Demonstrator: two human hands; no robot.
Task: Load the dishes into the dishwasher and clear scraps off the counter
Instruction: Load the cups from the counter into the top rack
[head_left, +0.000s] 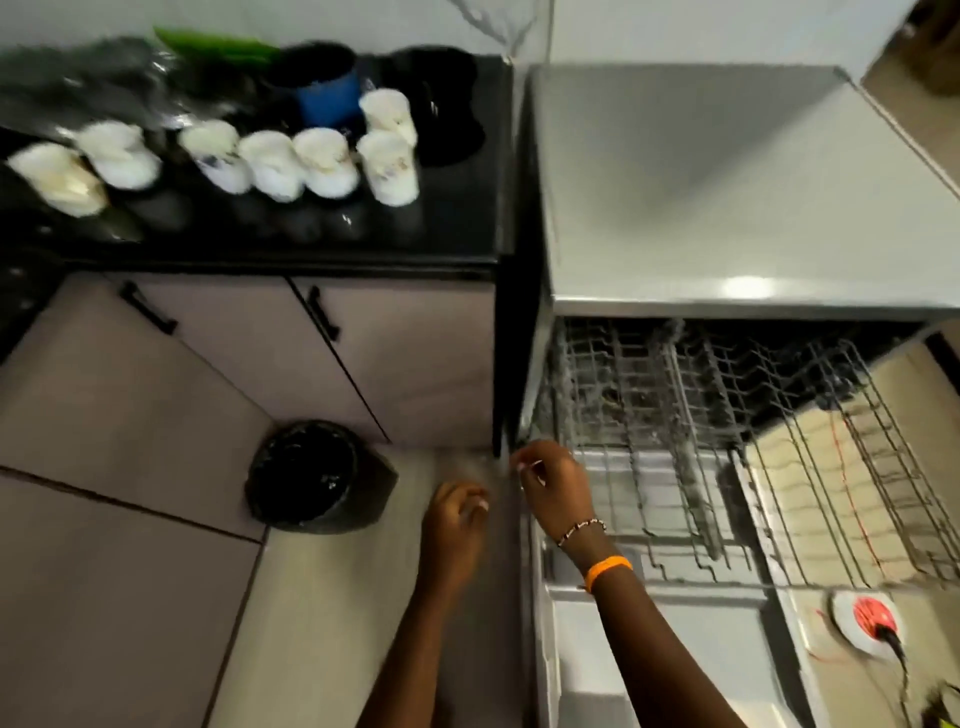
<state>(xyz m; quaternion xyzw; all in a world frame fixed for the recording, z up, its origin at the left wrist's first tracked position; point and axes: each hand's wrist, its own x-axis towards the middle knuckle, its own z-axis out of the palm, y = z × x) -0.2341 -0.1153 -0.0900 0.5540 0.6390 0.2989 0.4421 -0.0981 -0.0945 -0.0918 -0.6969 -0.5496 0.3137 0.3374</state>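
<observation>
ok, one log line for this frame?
dishwasher: open, rack out, no dishes seen | white cups: on counter | left hand, right hand: at door edge, holding nothing visible | frame blurred

No readable text anywhere; dark marks on the white cups (387, 169) too blurred.

Even indoor light is reaching you from above, moderately bright. A hot glare spot is sitting on the dishwasher top (748, 286) near its front edge, and a broad diagonal shadow is crossing that top. The black desk (457, 218) is reading very dark, swallowing detail. Motion blur is smearing the white cups (327, 161), and both your hands, left hand (457, 514) and right hand (556, 483), are showing soft edges. The rack (727, 415) wires are blurring together. Wide-angle distortion is bowing the straight lines toward the frame edges.
</observation>
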